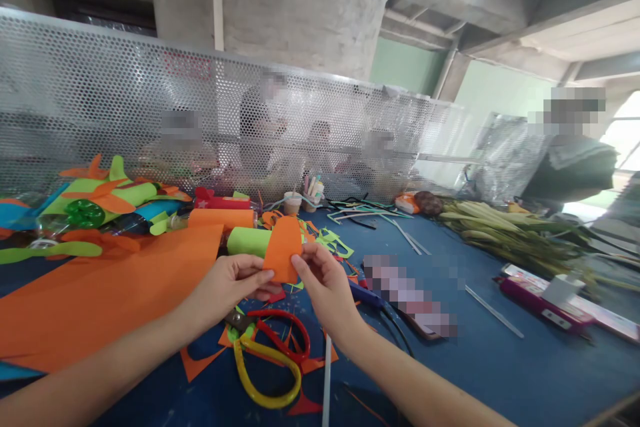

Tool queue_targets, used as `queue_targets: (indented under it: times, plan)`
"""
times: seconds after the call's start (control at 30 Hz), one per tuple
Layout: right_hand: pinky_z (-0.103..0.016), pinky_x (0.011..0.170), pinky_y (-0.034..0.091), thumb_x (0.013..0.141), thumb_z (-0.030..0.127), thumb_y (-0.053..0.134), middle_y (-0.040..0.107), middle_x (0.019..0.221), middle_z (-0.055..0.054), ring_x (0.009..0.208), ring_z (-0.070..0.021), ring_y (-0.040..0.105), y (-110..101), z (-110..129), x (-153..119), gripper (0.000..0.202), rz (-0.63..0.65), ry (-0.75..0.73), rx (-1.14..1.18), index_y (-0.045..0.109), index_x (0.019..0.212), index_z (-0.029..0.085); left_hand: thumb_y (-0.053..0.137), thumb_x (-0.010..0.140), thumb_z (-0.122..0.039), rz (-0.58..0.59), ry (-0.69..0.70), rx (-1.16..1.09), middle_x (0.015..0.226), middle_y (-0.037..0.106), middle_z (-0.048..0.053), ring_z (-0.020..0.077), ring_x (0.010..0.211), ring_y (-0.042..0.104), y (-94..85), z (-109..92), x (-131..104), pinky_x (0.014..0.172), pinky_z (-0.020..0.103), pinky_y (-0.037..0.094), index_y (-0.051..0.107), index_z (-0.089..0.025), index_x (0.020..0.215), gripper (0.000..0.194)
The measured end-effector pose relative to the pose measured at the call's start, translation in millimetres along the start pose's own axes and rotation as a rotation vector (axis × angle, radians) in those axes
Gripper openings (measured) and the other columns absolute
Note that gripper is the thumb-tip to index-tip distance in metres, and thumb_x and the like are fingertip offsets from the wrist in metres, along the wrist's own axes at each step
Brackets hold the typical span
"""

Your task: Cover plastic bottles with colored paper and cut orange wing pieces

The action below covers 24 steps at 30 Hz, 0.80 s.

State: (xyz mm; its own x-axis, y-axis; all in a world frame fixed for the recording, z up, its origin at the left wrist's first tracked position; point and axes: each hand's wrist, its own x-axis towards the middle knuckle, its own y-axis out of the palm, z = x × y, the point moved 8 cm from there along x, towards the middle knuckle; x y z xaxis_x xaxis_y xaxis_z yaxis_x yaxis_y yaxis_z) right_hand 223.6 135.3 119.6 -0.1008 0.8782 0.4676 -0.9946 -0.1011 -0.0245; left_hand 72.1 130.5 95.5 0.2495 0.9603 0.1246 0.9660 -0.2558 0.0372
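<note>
Between my two hands, above the blue table, is a cut piece of orange paper [283, 250] with a rounded top. My left hand [241, 279] pinches its lower left edge, while my right hand [325, 280] grips the right edge between thumb and fingers. Just below them lie scissors [270, 373] with one red and one yellow handle, their blades partly hidden under my left hand. Behind the piece sits a green paper-wrapped roll [245, 241]. Orange, green and red paper scraps [200, 360] are scattered around the scissors.
A large orange sheet [115, 293] covers the left, with paper-and-bottle models [100, 197] behind it. On the right are a phone [405, 297], a purple box [543, 303] and dried husks [500, 230]. A perforated metal screen [125, 93] stands behind; people are beyond it.
</note>
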Motion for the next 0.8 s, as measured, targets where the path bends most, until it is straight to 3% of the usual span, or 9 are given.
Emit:
queue_targets:
  times: [0.3,0.43,0.53,0.8]
  plan:
    - [-0.029,0.073,0.054,0.085,0.046,0.068,0.066,0.083,-0.001,0.078,-0.0169,0.063,1,-3,1,0.027,0.025,0.003,0.006,0.060,0.092,0.022,0.087,0.062,-0.052,-0.029,0.009,0.017,0.079,0.081,0.006,0.0243,0.073,0.078,-0.8,-3,0,0.072,0.035,0.063,0.074,-0.021,0.077,0.036]
    - [-0.034,0.085,0.057,0.077,0.047,0.078,0.072,0.105,-0.006,0.096,-0.0211,0.069,18,-14,-4,0.043,0.167,0.093,0.120,0.061,0.107,0.022,0.083,0.068,-0.046,-0.034,0.060,0.043,0.075,0.079,0.003,0.0206,0.068,0.075,-1.3,-7,-2,0.068,0.031,0.062,0.076,-0.022,0.078,0.027]
    - [-0.037,0.086,0.058,0.075,0.044,0.080,0.072,0.109,-0.007,0.096,-0.0218,0.070,29,-20,-12,0.043,0.242,0.153,0.177,0.062,0.106,0.021,0.081,0.070,-0.041,-0.036,0.109,0.072,0.070,0.077,0.001,0.0177,0.063,0.071,-0.4,-10,-4,0.065,0.028,0.060,0.076,-0.022,0.074,0.019]
    - [-0.035,0.086,0.059,0.074,0.041,0.082,0.073,0.109,-0.006,0.100,-0.0216,0.070,26,-19,-14,0.043,0.186,0.159,0.153,0.061,0.105,0.021,0.083,0.066,-0.047,-0.125,0.120,0.081,0.068,0.075,0.001,0.0184,0.063,0.069,-1.4,-14,-10,0.060,0.027,0.058,0.075,-0.022,0.070,0.026]
